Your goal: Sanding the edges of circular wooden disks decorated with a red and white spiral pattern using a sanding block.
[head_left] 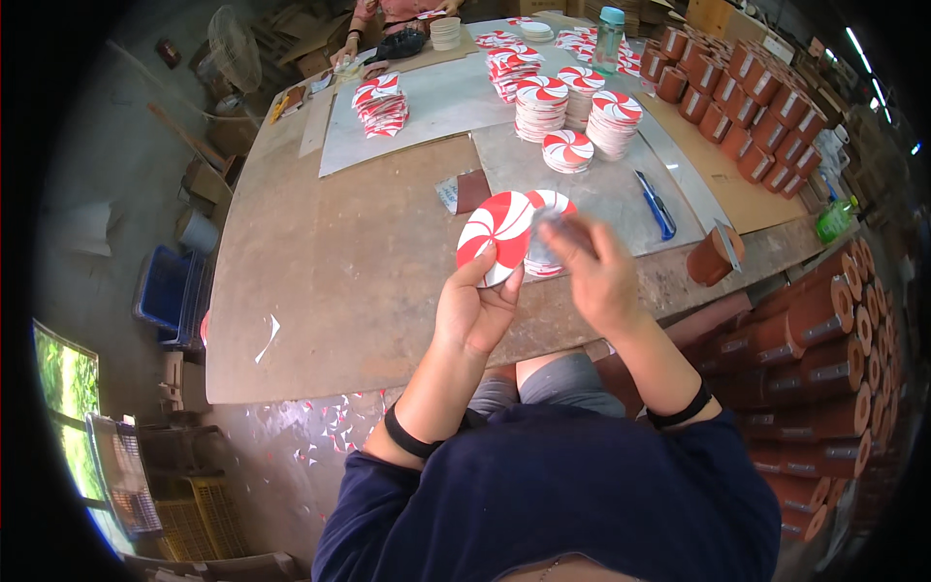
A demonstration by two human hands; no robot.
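My left hand [477, 308] pinches a round disc with a red and white swirl [497, 233] by its lower edge, tilted up above the table. Close to its right edge is my right hand [603, 276], its fingers drawn together and smeared by motion around something greyish that I cannot make out. Behind that hand, partly covered, sits a stack of like discs [545, 270]. Just beyond the held disc lies a small sheet, part brown and part grey [473, 192]. A blue utility knife [657, 206] rests to the right.
Several swirl-disc stacks [540, 107] stand farther back, with another stack [381, 105] at left. Brown cylinders [752, 107] fill the far right, and more [795, 388] are piled beside me. A bottle [608, 41] stands at the back. Across the table a person [388, 15] works.
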